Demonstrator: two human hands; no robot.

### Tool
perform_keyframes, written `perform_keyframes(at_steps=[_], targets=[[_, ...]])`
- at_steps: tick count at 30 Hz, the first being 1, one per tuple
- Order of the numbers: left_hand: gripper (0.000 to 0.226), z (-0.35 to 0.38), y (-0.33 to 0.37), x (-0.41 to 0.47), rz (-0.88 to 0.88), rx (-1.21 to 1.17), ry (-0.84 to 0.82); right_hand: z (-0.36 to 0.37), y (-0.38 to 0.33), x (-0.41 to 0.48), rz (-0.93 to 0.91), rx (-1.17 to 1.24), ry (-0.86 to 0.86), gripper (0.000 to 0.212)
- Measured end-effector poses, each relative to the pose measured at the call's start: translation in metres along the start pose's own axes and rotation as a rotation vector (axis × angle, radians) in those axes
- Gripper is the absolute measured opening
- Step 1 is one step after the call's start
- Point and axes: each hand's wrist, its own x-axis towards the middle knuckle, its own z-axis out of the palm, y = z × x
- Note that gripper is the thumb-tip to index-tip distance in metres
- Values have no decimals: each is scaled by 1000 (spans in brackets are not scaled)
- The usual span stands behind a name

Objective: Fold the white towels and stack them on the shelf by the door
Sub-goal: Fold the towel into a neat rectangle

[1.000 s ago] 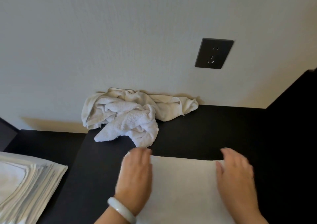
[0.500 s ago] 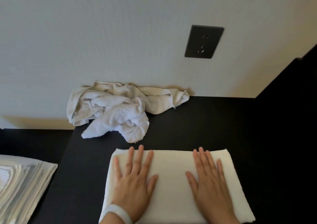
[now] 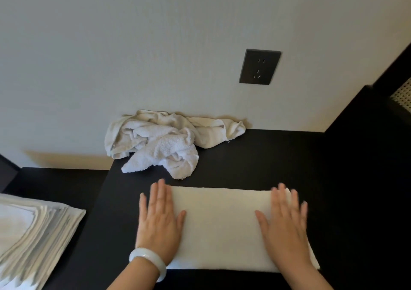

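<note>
A folded white towel [image 3: 219, 227] lies flat on the black table [image 3: 278, 163]. The left hand [image 3: 159, 220] and right hand [image 3: 283, 225] press its two ends, fingers straight and spread. Crumpled towels [image 3: 164, 144] sit against the wall; a folded stack [image 3: 33, 234] lies at left.

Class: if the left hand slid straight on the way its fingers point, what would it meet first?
The left hand would most likely meet the crumpled towels, just beyond a strip of black tabletop; depth is uncertain.

folded towel [image 3: 220, 227] on table [image 3: 278, 163] | crumpled towels [image 3: 164, 143] behind | stack [image 3: 33, 234] left
</note>
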Motion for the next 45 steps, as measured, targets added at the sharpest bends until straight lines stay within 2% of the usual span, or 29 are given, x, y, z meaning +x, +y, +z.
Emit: perform_keyframes(at_steps=[2, 4, 7, 11, 14, 18, 21, 23, 25, 28, 30, 33, 35, 38, 41, 43, 45], targets=[[66, -7, 29, -5, 165, -31, 30, 1, -30, -8, -169, 71, 39, 69], [59, -4, 55, -14, 299, -38, -16, 6, -58, -16, -327, 110, -23, 61], [55, 8, 54, -22, 258, -22, -83, 17, -66, -20, -367, 106, -104, 58], [59, 9, 24, -29, 130, 17, -110, 26, -17, -22, -228, 85, -82, 66], [62, 8, 7, -37, 49, 24, -112, 23, 21, -30, -82, 77, -37, 62], [70, 4, -12, -47, -54, -5, -131, 13, 50, -38, 134, 55, -147, 69], [82, -6, -16, -44, -78, 32, -144, 6, 56, -34, 164, -53, -140, 73], [75, -18, -5, -35, -59, 58, -157, 1, 43, -31, 67, -33, 5, 68], [64, -24, 13, -22, 48, 52, -160, 1, 14, -25, -113, 87, 72, 60], [67, -26, 39, -5, 179, 43, -217, 7, -33, -14, -375, 108, -31, 63], [77, -15, 33, 2, 169, 101, -244, 19, -39, -5, -442, 65, -100, 63], [78, -12, 13, 6, 54, 89, -229, 30, -4, 8, -330, 75, -106, 66], [89, -8, 1, 5, 1, 69, -244, 27, 26, 16, -217, 72, -69, 67], [102, -10, -5, 5, -103, -17, -235, 16, 51, 24, -163, 78, -166, 66], [83, -19, -4, 1, -200, -91, -276, 6, 55, 22, -155, 287, -251, 64], [76, -30, -5, -1, -256, -113, -314, -6, 58, 17, -24, 491, -239, 75], [78, -42, -6, -4, -334, -138, -294, -13, 62, 11, 165, 489, -166, 76]])
